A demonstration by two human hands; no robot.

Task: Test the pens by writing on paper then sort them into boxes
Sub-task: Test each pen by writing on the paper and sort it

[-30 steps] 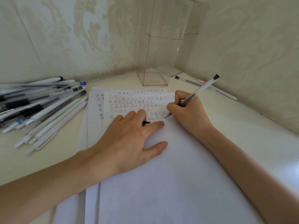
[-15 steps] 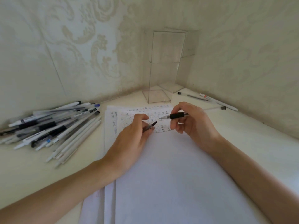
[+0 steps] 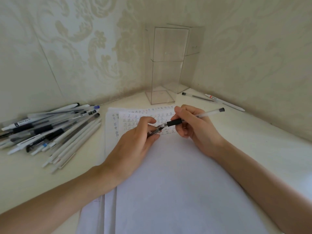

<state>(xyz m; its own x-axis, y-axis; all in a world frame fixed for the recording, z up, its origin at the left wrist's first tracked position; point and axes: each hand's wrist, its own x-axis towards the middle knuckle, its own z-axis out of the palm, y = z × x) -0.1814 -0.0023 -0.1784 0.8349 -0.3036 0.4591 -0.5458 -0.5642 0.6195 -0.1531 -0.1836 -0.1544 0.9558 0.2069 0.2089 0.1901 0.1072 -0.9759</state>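
My right hand grips a clear pen with a black grip, held level above the paper, tip pointing left. My left hand pinches the pen's dark cap, and the cap's mouth meets the pen tip. White paper sheets lie under both hands, with rows of written marks along the far edge. Two tall clear boxes stand in the corner: the near box and a second box behind it.
A heap of several pens lies on the table at the left. Two more pens, one clear and one white, lie by the right wall. Patterned walls close the table's back and right sides.
My right hand stopped writing, lifted the pen and turned it level. My left hand came off the paper with the cap and brought it to the pen tip.
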